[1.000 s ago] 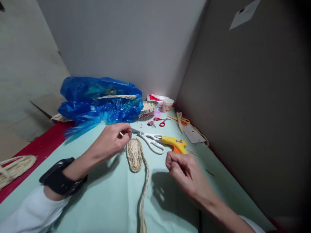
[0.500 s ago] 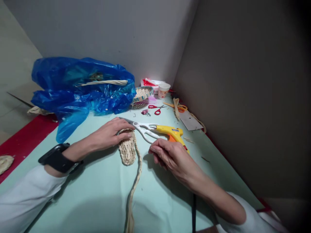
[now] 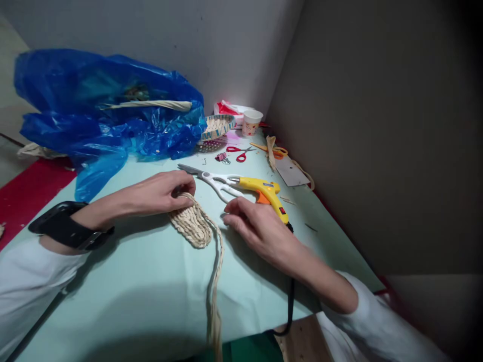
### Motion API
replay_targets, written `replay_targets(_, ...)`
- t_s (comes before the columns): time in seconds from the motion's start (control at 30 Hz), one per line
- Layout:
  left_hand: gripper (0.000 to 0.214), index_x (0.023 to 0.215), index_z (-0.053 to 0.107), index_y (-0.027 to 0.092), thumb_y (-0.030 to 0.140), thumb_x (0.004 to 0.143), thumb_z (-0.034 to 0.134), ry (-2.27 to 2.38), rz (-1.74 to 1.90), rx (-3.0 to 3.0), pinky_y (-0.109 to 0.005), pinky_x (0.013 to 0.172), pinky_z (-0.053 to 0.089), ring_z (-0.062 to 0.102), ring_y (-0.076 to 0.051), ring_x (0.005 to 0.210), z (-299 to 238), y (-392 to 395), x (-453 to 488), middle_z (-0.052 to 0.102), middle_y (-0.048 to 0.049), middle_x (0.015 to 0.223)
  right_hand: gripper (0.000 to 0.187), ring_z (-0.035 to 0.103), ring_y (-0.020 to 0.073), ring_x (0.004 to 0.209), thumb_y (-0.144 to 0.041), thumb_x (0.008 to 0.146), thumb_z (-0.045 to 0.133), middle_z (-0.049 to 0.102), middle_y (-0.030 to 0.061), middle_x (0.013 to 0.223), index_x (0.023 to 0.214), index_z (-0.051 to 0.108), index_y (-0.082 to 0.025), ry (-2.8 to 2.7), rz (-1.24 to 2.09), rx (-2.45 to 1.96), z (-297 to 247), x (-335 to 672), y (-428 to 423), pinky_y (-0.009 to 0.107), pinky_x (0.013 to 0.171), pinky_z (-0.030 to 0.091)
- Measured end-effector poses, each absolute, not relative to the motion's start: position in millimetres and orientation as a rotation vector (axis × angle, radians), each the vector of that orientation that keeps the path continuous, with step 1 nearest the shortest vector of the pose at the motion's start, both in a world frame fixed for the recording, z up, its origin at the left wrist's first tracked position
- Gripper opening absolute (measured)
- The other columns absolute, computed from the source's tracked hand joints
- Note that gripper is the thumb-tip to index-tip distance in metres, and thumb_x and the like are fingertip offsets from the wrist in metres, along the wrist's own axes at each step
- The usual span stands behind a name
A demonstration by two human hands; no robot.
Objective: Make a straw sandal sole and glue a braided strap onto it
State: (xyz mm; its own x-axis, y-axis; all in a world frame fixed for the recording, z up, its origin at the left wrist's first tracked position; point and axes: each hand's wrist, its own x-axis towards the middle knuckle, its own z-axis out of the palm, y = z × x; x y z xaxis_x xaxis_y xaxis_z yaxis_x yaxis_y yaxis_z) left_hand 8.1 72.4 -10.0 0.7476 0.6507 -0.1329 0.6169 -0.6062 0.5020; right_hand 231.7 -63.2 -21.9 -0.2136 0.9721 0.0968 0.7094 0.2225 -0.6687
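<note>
I find the fingers (image 3: 188, 182) of the left hand (image 3: 164, 192) closed on the far end of a flat braided coil (image 3: 194, 229), the thumb against its upper face. The coil sits on the bench (image 3: 139, 286), nearer the left hand than the right, its length slanting away to the left. From its right side a loose braid (image 3: 218, 264) runs down and over the near edge of the bench. I record the right hand (image 3: 264, 231) as half curled and apart from the coil; I cannot tell whether anything is in its grasp. A black watch (image 3: 64, 223) is strapped at the left wrist. Just beyond the right hand I note a yellow glue gun (image 3: 260, 185), its nozzle at the handles of white-handled scissors (image 3: 211, 179), blades pointing left. Farther back lie red-handled scissors (image 3: 246, 151), orange-handled scissors (image 3: 279, 153) with a pale strip (image 3: 270, 151) across them, and a white card (image 3: 292, 173). At the rear I log a paper cup (image 3: 251, 123), a shallow basket (image 3: 217, 126) and, to their left, a crumpled blue bag (image 3: 109, 125)
</note>
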Motion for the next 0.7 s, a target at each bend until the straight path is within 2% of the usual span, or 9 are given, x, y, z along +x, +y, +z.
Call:
replay_targets(0.07, 0.017, 0.089, 0.059, 0.022, 0.038, 0.083, 0.06, 0.96, 0.079, 2.327, -0.028, 0.06, 0.037, 0.053, -0.019, 0.069, -8.2, 69.7, 4.1, 0.06, 0.0002, 0.079, 0.022, 0.062, 0.021, 0.078, -0.031, 0.096, 0.06, 0.072, 0.0076, 0.091, 0.109, 0.058, -0.013, -2.064, 0.697, -1.569, -21.6, 226.2, -66.4, 0.032, 0.069, 0.041)
replay_targets(0.13, 0.016, 0.088, 0.057, 0.023, 0.037, 0.082, 0.061, 0.938, 0.08, 2.233, -0.026, 0.057, 0.037, 0.051, -0.017, 0.067, -6.7, 67.0, -0.1, 0.057, 0.0023, 0.075, 0.024, 0.063, 0.0212, 0.079, -0.026, 0.094, 0.061, 0.072, 0.0087, 0.094, 0.113, 0.055, -0.013, -2.129, 0.712, -1.573, -22.6, 220.4, -68.5, 0.032, 0.069, 0.042)
replay_targets(0.23, 0.016, 0.092, 0.057, 0.022, 0.035, 0.083, 0.062, 0.892, 0.091, 2.091, -0.025, 0.058, 0.039, 0.05, -0.016, 0.069, -4.2, 62.0, -6.8, 0.055, 0.0024, 0.078, 0.022, 0.062, 0.0185, 0.074, -0.014, 0.089, 0.056, 0.071, 0.0068, 0.089, 0.111, 0.055, -0.014, -2.178, 0.732, -1.562, -24.6, 213.0, -68.5, 0.029, 0.064, 0.041)
replay_targets(0.4, 0.02, 0.1, 0.06, 0.024, 0.038, 0.086, 0.061, 0.891, 0.154, 1.884, -0.023, 0.058, 0.04, 0.052, -0.015, 0.072, 5.0, 46.9, -21.0, 0.056, 0.001, 0.086, 0.021, 0.058, 0.0162, 0.071, -0.013, 0.085, 0.055, 0.068, 0.0023, 0.082, 0.106, 0.058, -0.016, -2.168, 0.737, -1.55, -16.3, 206.8, -64.4, 0.029, 0.063, 0.04)
replay_targets(0.6, 0.02, 0.097, 0.072, 0.023, 0.036, 0.081, 0.069, 1.013, 0.442, 1.474, -0.024, 0.061, 0.047, 0.065, -0.018, 0.074, 17.5, 28.2, -34.3, 0.071, -0.003, 0.086, 0.017, 0.059, 0.0175, 0.083, -0.015, 0.092, 0.053, 0.065, 0.0042, 0.092, 0.104, 0.063, -0.018, -2.182, 0.646, -1.369, 9.4, 205.7, -51.0, 0.03, 0.073, 0.043)
replay_targets(0.7, 0.019, 0.095, 0.076, 0.023, 0.032, 0.078, 0.073, 1.055, 0.594, 1.297, -0.022, 0.063, 0.051, 0.07, -0.017, 0.074, 22.6, 22.8, -36.0, 0.078, -0.0042, 0.086, 0.018, 0.06, 0.0162, 0.08, -0.018, 0.094, 0.052, 0.067, 0.0043, 0.097, 0.105, 0.066, -0.019, -2.121, 0.673, -1.327, 16.8, 205.8, -40.6, 0.03, 0.074, 0.044)
